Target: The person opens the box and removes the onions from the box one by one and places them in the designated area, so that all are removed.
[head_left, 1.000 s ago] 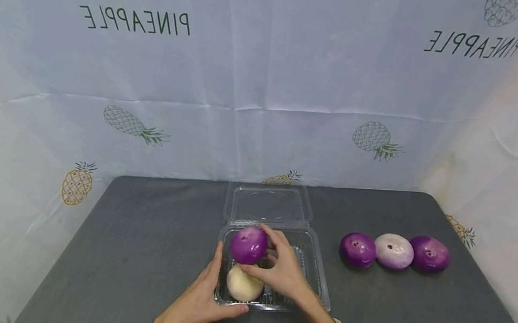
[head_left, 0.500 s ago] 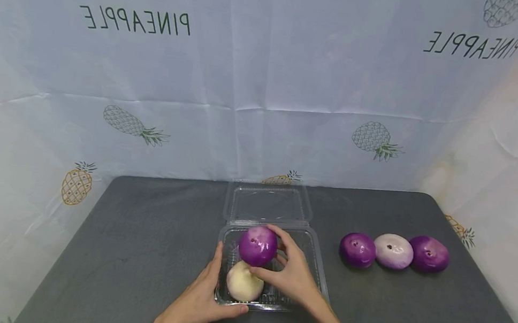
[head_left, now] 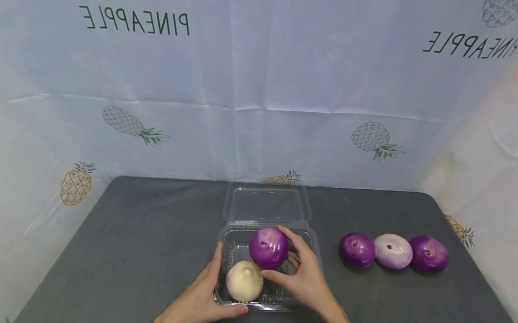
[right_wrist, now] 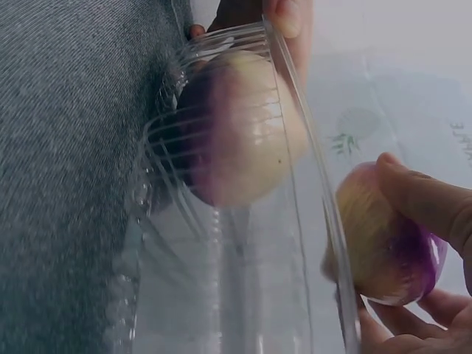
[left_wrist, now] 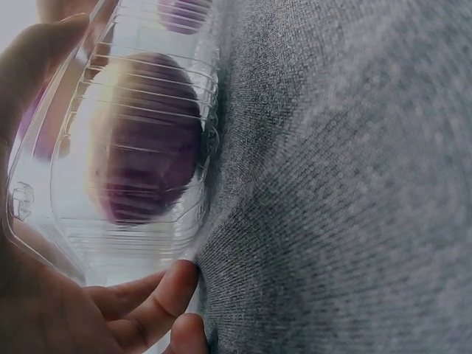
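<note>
A clear plastic clamshell container (head_left: 270, 308) lies on the table with its lid folded back. One turnip (head_left: 244, 284), pale face and root tip upward, sits in its front left part; through the clear wall this turnip (left_wrist: 147, 140) shows purple underneath. My right hand (head_left: 306, 278) holds another turnip (head_left: 269, 248), purple top up, between thumb and fingers. In the right wrist view the held turnip (right_wrist: 383, 247) is above the container rim. My left hand (head_left: 199, 294) rests at the front left corner, fingers straight along the left side, thumb along the front edge.
Three turnips stand in a touching row on the right: a purple turnip (head_left: 357, 250), a whitish one (head_left: 393, 251) and another purple one (head_left: 429, 254). The transparent lid (head_left: 267, 205) lies toward the cloth backdrop (head_left: 250, 74). Grey fabric covers the table (head_left: 157, 235).
My right hand has shifted to the right with the turnip it holds, uncovering more of the turnip in the container. The left hand and the container have stayed put.
</note>
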### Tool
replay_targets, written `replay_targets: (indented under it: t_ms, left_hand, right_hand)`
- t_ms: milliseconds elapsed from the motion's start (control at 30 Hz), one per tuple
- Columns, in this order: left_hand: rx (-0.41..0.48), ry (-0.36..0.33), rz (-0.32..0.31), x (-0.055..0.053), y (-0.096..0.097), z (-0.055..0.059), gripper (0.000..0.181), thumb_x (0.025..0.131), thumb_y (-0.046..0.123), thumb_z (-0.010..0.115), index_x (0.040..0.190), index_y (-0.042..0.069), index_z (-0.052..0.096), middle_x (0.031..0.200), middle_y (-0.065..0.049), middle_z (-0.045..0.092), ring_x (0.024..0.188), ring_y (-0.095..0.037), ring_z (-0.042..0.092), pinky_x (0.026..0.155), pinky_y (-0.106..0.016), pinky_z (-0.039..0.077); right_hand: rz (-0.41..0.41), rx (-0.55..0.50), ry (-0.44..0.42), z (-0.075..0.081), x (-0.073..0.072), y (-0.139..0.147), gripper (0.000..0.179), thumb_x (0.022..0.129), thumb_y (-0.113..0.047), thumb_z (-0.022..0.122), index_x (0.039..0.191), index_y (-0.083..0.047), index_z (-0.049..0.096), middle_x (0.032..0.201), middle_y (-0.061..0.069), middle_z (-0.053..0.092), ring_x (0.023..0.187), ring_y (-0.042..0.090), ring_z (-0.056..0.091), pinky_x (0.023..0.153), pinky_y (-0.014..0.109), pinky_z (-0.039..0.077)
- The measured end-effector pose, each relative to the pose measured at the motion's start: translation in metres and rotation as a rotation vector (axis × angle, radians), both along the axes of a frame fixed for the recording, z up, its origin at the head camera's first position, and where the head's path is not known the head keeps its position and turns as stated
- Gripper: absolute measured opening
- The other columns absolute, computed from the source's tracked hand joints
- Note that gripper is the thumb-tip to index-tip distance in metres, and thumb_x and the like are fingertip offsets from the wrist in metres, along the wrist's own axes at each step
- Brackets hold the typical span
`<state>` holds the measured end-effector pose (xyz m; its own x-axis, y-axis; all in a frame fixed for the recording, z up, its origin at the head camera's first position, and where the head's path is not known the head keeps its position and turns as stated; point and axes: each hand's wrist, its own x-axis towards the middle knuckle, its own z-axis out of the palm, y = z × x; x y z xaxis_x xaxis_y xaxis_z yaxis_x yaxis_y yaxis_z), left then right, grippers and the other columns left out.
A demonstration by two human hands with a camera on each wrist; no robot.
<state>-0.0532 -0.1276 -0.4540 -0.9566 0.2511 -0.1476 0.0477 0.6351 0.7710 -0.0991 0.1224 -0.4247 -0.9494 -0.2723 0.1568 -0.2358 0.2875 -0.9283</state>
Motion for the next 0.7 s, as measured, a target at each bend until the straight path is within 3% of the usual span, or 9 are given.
replay_targets:
  t_ms: [700]
  left_hand:
    - [0.006,0.023,0.014,0.002,0.001,-0.002,0.140,0.072,0.060,0.087,0.165,0.015,-0.008,0.168,-0.025,0.021,0.154,-0.044,0.026,0.117,-0.066,0.033]
  right_hand:
    - [-0.065,0.086,0.100,0.007,0.010,0.040,0.087,0.074,-0.016,0.093,0.150,-0.018,0.049,0.143,0.015,0.057,0.130,0.040,0.058,0.098,0.047,0.056]
